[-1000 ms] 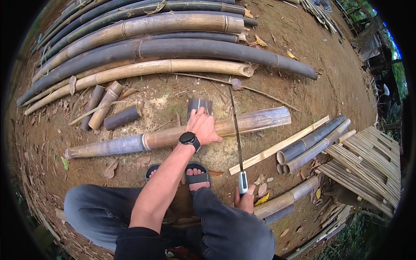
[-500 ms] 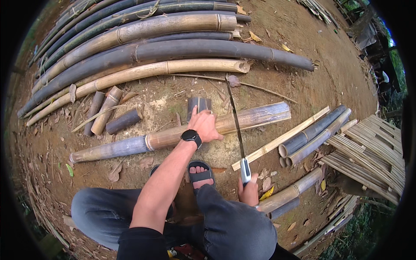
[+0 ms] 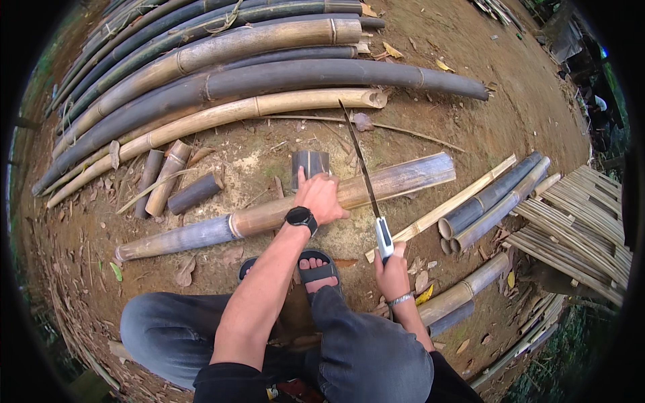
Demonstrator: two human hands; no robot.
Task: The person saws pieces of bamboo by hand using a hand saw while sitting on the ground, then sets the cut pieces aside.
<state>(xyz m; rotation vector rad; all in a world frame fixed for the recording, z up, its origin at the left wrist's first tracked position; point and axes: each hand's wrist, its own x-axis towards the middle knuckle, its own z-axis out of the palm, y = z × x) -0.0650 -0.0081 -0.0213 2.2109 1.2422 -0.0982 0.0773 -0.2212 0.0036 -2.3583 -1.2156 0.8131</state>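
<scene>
A bamboo pole (image 3: 265,216) lies crosswise in front of me, its left end low and its right end higher. My left hand (image 3: 321,199) grips it from above near the middle. The index finger of that hand reaches forward to a short dark bamboo piece (image 3: 310,161) just beyond the pole. In my right hand (image 3: 392,270) is a handsaw (image 3: 363,168), held by its white and black handle. The thin blade points away from me and crosses the pole right of my left hand. How deep the blade sits in the bamboo I cannot tell.
Long bamboo poles (image 3: 269,33) lie stacked at the far left. Short cut pieces (image 3: 168,178) rest nearer on the left. Bamboo lengths (image 3: 487,201) and a slatted bamboo rack (image 3: 571,221) are at the right. My sandalled foot (image 3: 317,272) is close behind the pole.
My right hand and the saw have moved forward, away from me, and the blade tip reaches further past the pole. My left hand keeps its place on the pole.
</scene>
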